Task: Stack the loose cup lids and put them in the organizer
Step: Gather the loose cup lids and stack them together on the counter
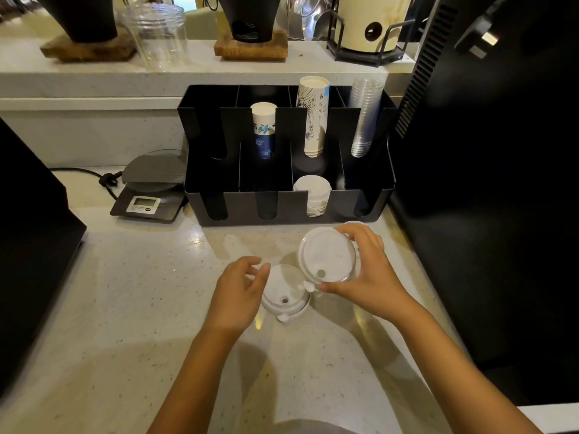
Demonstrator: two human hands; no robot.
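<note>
My right hand grips a white cup lid by its rim, tilted and lifted just above the counter. A second white lid lies flat on the counter below and left of it. My left hand hovers at that lid's left edge, fingers apart and curled, touching or almost touching it. Behind them stands the black organizer; a stack of white lids fills its front compartment second from the right. Another lid edge peeks out behind my right fingers.
The organizer's back slots hold two paper cup stacks and clear plastic cups. A digital scale with a cord sits left of it. Black machines stand at the far left and right. A raised shelf runs behind.
</note>
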